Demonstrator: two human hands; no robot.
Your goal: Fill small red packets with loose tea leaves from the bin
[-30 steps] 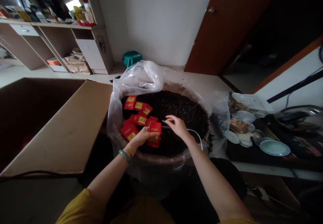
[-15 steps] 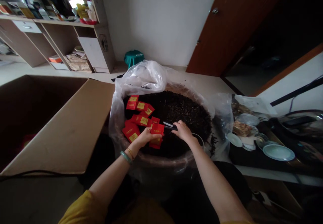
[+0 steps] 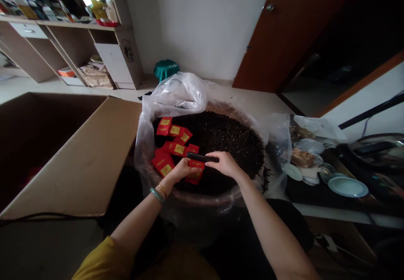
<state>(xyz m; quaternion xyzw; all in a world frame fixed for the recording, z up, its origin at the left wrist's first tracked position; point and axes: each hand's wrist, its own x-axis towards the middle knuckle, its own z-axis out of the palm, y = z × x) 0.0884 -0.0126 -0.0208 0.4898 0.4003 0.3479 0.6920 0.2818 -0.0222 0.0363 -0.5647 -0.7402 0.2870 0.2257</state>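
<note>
A big round basket (image 3: 205,198) lined with clear plastic (image 3: 176,97) holds a heap of dark loose tea leaves (image 3: 233,139). Several small red packets with gold labels (image 3: 172,145) lie on the leaves at the left. My left hand (image 3: 181,171) is closed on one red packet (image 3: 195,174), held over the leaves. My right hand (image 3: 224,164) grips a slim black tool (image 3: 202,158), a clamp-like bar laid across the top edge of that packet. A green bangle sits on my left wrist.
A large open cardboard box (image 3: 78,158) stands to the left. At the right is a low table (image 3: 331,210) with plates, bowls and snacks. Shelves (image 3: 72,40) and a brown door (image 3: 284,31) are behind. A green stool (image 3: 166,68) stands by the wall.
My right hand has brought the black tool leftward onto the top of the red packet. One second ago the tool was away from the packet, with a white cord trailing from it.
</note>
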